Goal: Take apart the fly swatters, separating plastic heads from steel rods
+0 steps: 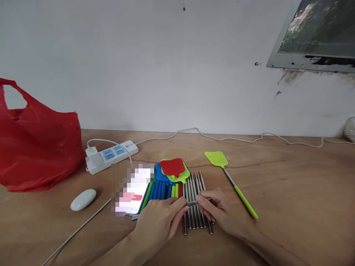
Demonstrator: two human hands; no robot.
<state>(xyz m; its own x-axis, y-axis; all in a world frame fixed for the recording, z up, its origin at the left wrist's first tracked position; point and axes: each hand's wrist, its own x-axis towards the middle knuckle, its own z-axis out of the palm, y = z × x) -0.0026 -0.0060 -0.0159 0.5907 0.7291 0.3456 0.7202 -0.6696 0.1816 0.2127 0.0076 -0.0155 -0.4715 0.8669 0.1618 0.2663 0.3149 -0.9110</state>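
A pile of fly-swatter parts lies in front of me: several steel rods (195, 186), coloured handle grips (159, 191) in blue and green, and mesh heads in red (172, 166), yellow-green and blue. My left hand (159, 223) and my right hand (219, 210) meet over the rods. Both pinch the ends of one short steel rod (193, 203) held crosswise between their fingertips. A finished yellow-green fly swatter (230, 179) lies apart to the right.
A red plastic bag (36, 147) stands at the left. A white power strip (112, 155) with a plug and cables runs along the back. A phone (133, 192) and a white oval object (83, 199) lie left of the pile.
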